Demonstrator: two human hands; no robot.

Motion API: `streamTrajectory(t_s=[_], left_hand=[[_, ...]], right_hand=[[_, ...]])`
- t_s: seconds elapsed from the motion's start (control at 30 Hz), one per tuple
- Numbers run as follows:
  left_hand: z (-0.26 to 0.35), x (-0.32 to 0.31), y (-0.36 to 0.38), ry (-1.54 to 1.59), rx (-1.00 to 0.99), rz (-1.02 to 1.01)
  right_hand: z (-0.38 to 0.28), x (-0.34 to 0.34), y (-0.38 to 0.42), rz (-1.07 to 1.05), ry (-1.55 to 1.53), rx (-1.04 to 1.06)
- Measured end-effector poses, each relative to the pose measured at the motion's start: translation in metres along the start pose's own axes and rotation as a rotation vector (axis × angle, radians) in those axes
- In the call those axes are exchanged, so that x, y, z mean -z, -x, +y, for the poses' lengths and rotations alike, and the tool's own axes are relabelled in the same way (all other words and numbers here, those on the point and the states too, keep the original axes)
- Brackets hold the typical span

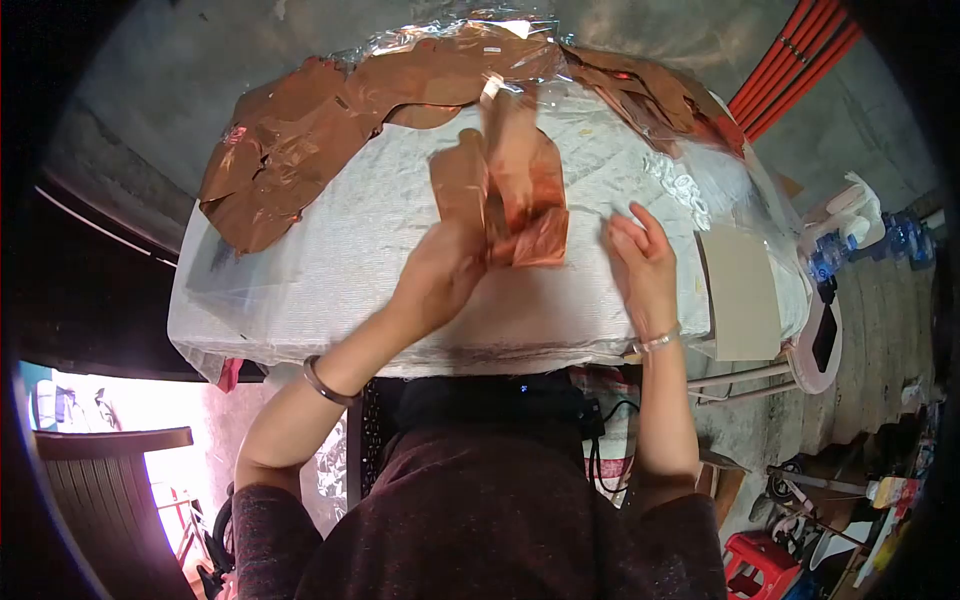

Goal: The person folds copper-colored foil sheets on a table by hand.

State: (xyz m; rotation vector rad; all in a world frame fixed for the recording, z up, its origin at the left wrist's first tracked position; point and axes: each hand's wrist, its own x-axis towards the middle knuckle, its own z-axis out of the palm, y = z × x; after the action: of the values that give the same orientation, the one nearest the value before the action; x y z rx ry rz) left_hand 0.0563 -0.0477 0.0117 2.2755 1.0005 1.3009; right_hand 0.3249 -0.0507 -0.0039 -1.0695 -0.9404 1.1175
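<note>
My left hand (440, 275) is closed on the lower left edge of a shiny copper-brown foil piece (545, 190) above the white cloth. The foil has a flat left part and a crumpled right part, and motion blurs its middle. A blurred, hand-like shape lies over its upper part; whose or what it is cannot be made out. To the right of the foil and apart from it, my right hand (643, 250) is raised over the cloth, fingers loosely bent and apart, nothing visible between them.
More brown foil pieces (285, 150) line the far and left edges of the white-covered table (350, 290). White curly items (685, 190) and a beige board (742, 290) lie on the right. Beyond are blue bottles (830, 257), red poles (795, 65) and a red stool (762, 565).
</note>
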Motion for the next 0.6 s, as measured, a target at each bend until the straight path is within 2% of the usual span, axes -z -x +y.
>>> streamTrajectory(t_s=[0.03, 0.07, 0.1, 0.2, 0.23, 0.3, 0.33, 0.4, 0.43, 0.5, 0.57, 0.6], left_hand=[[-0.002, -0.001, 0.007, -0.051, -0.222, -0.039], [-0.001, 0.004, 0.012, 0.052, -0.244, -0.132], [0.001, 0.007, 0.016, 0.057, -0.245, -0.137], [0.012, 0.023, 0.026, 0.012, -0.254, -0.435], [0.010, 0.026, 0.029, 0.014, -0.253, -0.437], [0.008, 0.032, 0.036, -0.029, -0.186, -0.570], [0.006, 0.035, 0.040, -0.030, -0.180, -0.570], [0.002, 0.036, 0.046, 0.159, 0.031, -0.421], [0.006, 0.035, 0.044, 0.166, 0.036, -0.432], [0.012, 0.034, 0.032, 0.098, 0.195, -0.326], [0.002, 0.027, 0.021, 0.079, 0.212, -0.318], [-0.006, 0.022, 0.015, -0.027, 0.124, -0.344]], right_hand=[[-0.002, 0.008, 0.009, 0.034, 0.014, -0.025], [-0.002, 0.016, 0.017, 0.041, 0.013, -0.026], [-0.002, 0.023, 0.025, 0.036, -0.016, -0.030], [-0.004, 0.032, 0.045, 0.034, 0.016, -0.029], [-0.006, 0.032, 0.049, 0.030, 0.075, -0.018], [-0.006, 0.029, 0.053, 0.037, 0.070, -0.012], [-0.005, 0.027, 0.054, 0.036, 0.113, 0.014], [-0.005, 0.025, 0.059, 0.042, 0.154, 0.031], [-0.008, 0.023, 0.061, 0.032, 0.200, 0.033], [-0.013, 0.023, 0.070, 0.027, 0.249, 0.035], [-0.018, 0.025, 0.080, -0.011, 0.381, -0.025], [-0.017, 0.021, 0.085, 0.016, 0.355, -0.024]])
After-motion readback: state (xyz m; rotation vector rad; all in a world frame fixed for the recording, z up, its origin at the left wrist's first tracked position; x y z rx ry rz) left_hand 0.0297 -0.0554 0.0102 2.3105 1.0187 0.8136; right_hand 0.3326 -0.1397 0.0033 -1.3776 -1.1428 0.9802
